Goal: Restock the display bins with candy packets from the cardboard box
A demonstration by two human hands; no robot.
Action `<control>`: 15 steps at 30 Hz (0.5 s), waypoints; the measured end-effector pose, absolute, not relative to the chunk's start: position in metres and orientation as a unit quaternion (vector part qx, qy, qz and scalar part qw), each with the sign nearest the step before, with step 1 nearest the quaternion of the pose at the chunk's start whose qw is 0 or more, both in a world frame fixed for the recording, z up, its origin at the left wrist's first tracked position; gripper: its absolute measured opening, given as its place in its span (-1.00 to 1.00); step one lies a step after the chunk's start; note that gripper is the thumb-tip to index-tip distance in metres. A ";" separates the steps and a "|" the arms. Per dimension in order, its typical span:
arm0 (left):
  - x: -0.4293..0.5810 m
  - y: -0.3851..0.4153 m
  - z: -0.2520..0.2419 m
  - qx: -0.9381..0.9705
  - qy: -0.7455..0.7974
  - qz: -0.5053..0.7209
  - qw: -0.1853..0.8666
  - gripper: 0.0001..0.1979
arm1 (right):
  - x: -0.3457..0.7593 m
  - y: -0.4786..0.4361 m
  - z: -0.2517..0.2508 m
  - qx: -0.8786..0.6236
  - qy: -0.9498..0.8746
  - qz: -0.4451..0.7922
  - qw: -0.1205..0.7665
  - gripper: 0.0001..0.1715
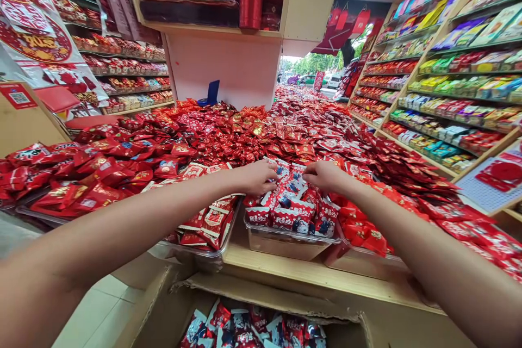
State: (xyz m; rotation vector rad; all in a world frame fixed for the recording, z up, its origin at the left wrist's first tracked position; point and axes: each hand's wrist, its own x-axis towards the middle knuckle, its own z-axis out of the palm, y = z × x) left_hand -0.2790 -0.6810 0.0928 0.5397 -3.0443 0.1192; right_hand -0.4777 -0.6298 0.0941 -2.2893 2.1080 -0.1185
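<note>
In the head view, red and white wrapped candy packets (291, 217) are heaped in a clear plastic tray (291, 239) on a wooden counter. My left hand (259, 176) rests on the back left of this heap, its fingers apart and slightly bent. Across from it, my right hand (324, 176) touches the back right of the heap with loosely curved fingers. Neither hand has a packet visibly gripped in it. Similar packets (248, 329) lie in an open cardboard box (326, 304) below the counter's edge.
Trays of other red packets flank the middle one, including cream-edged packets (212, 220) on the left and shiny red packets (362, 228) on the right. More red sweets spread behind. A cabinet (224, 24) hangs overhead; stocked shelves (460, 76) line the right side.
</note>
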 end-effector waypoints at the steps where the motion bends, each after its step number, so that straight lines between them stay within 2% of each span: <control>1: -0.278 -0.680 0.093 0.182 -0.982 0.037 0.028 -0.78 | -0.476 -0.628 0.093 -0.738 0.673 -0.045 0.021 -0.75; 9: -0.277 -0.688 0.087 0.244 -0.967 0.060 0.039 -0.72 | -0.467 -0.624 0.089 -0.730 0.682 -0.017 0.045 -0.86; 15: -0.278 -0.699 0.085 0.264 -0.959 0.094 0.028 -0.71 | -0.477 -0.634 0.094 -0.709 0.705 -0.002 -0.001 -0.72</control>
